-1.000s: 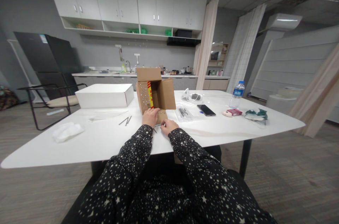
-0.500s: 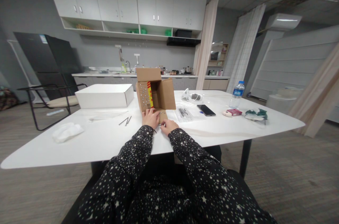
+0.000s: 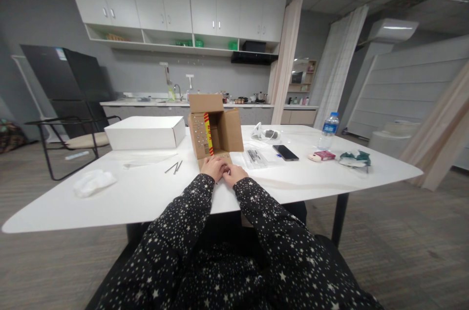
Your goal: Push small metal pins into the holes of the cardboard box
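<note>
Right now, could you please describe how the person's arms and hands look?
Long black sleeves, printed with pale stars and small dots, cover both arms to the wrists. The left hand and right hand are bare, without gloves.

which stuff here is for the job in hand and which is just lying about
Likely in the job:
- cardboard box, left hand and right hand at its front flap
- perhaps the thin metal rods

Apparently just lying about:
- phone
- water bottle
</note>
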Available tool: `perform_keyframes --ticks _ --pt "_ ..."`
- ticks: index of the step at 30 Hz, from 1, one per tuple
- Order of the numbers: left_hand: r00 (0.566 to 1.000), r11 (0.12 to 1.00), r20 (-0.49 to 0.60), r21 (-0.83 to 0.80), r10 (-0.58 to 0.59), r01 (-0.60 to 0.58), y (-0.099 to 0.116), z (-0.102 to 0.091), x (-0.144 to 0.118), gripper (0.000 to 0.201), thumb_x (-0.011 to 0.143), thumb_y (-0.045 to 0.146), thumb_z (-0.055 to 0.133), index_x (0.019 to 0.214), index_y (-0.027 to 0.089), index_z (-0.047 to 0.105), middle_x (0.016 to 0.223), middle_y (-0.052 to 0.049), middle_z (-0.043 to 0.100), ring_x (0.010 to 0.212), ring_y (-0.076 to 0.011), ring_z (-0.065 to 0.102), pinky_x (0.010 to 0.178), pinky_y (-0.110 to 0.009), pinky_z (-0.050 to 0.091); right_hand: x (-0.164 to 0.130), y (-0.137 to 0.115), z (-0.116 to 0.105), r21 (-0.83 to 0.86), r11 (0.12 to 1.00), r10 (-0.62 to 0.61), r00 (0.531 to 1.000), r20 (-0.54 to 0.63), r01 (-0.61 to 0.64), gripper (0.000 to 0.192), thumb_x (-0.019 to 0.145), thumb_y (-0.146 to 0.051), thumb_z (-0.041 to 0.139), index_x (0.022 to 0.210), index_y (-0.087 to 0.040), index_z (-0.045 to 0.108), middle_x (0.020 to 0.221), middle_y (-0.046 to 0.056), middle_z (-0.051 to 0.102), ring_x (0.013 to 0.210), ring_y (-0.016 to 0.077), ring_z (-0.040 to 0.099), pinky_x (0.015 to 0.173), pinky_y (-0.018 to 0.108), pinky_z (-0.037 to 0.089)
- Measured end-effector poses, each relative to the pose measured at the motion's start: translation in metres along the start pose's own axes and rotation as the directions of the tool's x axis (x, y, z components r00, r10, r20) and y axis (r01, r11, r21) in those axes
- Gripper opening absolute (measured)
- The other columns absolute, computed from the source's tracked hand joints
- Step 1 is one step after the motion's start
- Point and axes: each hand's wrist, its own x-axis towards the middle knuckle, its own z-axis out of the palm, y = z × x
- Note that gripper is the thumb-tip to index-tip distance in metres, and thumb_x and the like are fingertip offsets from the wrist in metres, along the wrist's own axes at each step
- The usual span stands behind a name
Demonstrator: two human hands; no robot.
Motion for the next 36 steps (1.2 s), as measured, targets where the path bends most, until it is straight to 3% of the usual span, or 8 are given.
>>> perform_keyframes --ticks 13,24,32,36 --pt "0.988 0.999 0.153 0.025 0.027 -0.032 0.0066 -0.0050 -0.0040 0.030 0.084 0.035 0.049 0.108 0.029 0.067 0.111 -0.006 0.066 0.110 -0.0257 0.053 0.092 -0.040 0.035 0.0012 -0.0006 -0.0051 0.137 0.970 0.217 0.969 -0.120 -0.201 0.023 0.081 -0.035 0.050 0.094 -0.023 0.065 0.088 0.005 0.069 0.087 0.0204 0.062 0.074 0.028 0.045" --pt "0.991 0.997 0.118 0.048 -0.061 0.056 0.0063 -0.0006 -0.0021 0.028 0.086 0.041 0.047 0.083 0.023 0.068 0.103 -0.009 0.066 0.106 -0.0264 0.055 0.092 -0.043 0.035 0.0016 -0.0016 -0.0049 0.133 0.966 0.235 0.967 -0.101 -0.221 0.023 0.081 -0.036 0.051 0.094 -0.023 0.065 0.091 0.005 0.069 0.089 0.0210 0.063 0.074 0.029 0.046" --pt "0.986 0.994 0.151 0.099 -0.068 0.053 0.0054 0.0035 -0.0007 0.028 0.089 0.036 0.042 0.091 0.018 0.064 0.110 -0.014 0.062 0.110 -0.0299 0.051 0.092 -0.047 0.035 0.0005 -0.0027 -0.0062 0.123 0.969 0.224 0.971 -0.080 -0.213 0.022 0.081 -0.036 0.051 0.092 -0.024 0.065 0.091 0.005 0.070 0.089 0.0206 0.063 0.074 0.029 0.046" --pt "0.990 0.992 0.096 0.090 -0.099 0.091 0.0050 0.0041 -0.0005 0.026 0.091 0.032 0.041 0.097 0.017 0.061 0.110 -0.014 0.062 0.111 -0.0292 0.051 0.092 -0.045 0.035 0.0003 -0.0026 -0.0062 0.136 0.969 0.216 0.973 -0.079 -0.204 0.026 0.081 -0.042 0.051 0.093 -0.024 0.065 0.089 0.004 0.070 0.088 0.0211 0.063 0.073 0.029 0.046"
